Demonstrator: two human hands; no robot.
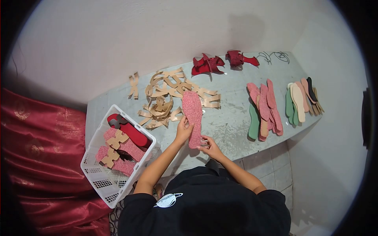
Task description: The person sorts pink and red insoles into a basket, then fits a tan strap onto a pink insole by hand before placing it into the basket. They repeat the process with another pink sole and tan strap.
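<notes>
A pink textured shoe insole (pixel 192 112) is held up over the near middle of the table, its wide end pointing away from me. My left hand (pixel 184 130) grips its left edge around the middle, thumb on top. At the narrow near end, my right hand (pixel 210 147) has its fingers closed on the right edge. Just beyond the insole lies a loose heap of tan sandal straps (pixel 161 106), partly covered by its far end. More pink insoles (pixel 264 104) are stacked to the right, with a green insole (pixel 253 122) beside them.
A white plastic basket (pixel 112 192) at the left holds pink sandals with tan straps (pixel 118 139) and a red sandal (pixel 134 133). Dark red strap pieces (pixel 208 65) lie at the table's back. Green, cream and black insoles (pixel 298 101) sit far right, below thin dark cords (pixel 280 57).
</notes>
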